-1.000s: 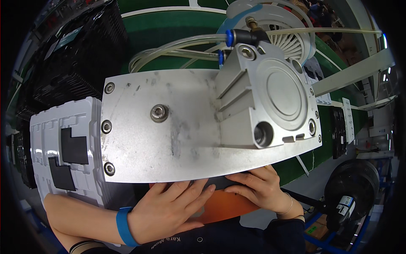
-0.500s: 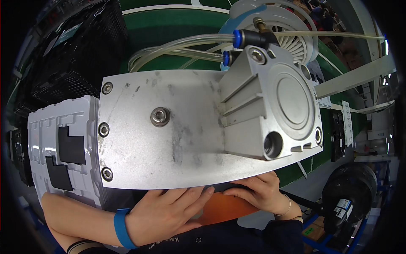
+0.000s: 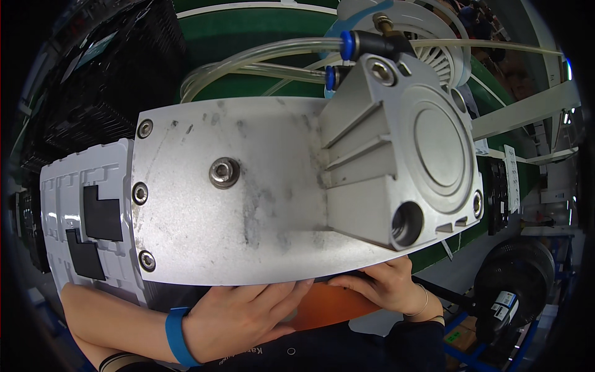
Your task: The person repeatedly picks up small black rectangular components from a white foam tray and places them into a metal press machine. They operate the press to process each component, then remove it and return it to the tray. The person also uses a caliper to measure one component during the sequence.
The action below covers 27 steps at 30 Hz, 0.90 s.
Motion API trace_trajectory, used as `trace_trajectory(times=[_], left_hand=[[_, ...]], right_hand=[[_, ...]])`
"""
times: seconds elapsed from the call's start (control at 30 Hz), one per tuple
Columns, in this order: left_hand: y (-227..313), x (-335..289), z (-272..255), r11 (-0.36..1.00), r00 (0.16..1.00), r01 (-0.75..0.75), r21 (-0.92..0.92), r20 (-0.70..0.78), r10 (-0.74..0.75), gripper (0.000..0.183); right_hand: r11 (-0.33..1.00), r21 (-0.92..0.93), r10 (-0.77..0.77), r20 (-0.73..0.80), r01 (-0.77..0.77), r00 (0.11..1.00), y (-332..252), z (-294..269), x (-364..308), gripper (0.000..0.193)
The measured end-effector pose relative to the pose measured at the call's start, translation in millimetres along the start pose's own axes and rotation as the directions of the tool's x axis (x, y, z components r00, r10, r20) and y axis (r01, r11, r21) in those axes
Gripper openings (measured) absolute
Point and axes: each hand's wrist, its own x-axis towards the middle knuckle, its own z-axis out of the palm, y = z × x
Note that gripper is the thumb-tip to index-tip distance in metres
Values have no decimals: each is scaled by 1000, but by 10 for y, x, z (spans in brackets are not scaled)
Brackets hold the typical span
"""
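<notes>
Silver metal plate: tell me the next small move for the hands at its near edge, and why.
I'd probably ease the left hand and right hand slightly back, since both run partly out of sight past the near edge of the silver metal plate; it bears a pneumatic cylinder, and finger clearance cannot be seen.

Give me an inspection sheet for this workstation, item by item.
Surface: green tabletop, partly covered.
Work items: smudged metal plate bearing a pneumatic cylinder; orange surface below its near edge in view.
Clutter: white plastic tray at left with two black L-shaped patches.
Hands: left hand and right hand, both partly hidden by the plate's near edge; grip unclear.
Cables: clear tubes at blue-collared fittings.
Surroundings: black crates, upper left.
</notes>
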Motion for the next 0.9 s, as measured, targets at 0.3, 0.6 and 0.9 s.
trace_trajectory(times=[0.3,0.6,0.9], left_hand=[[-22,21,-9,996,1000,-5,-84,-17,4,73],[0,16,-46,992,980,-60,-110,-195,38,56],[100,-206,-117,474,867,-148,-868,-345,-360,32]], right_hand=[[999,-11,38,36,-37,999,-23,-9,-27,27],[983,126,104,210,-132,972,-73,-170,142,29],[831,479,287,64,-282,956,-606,-231,1,39]])
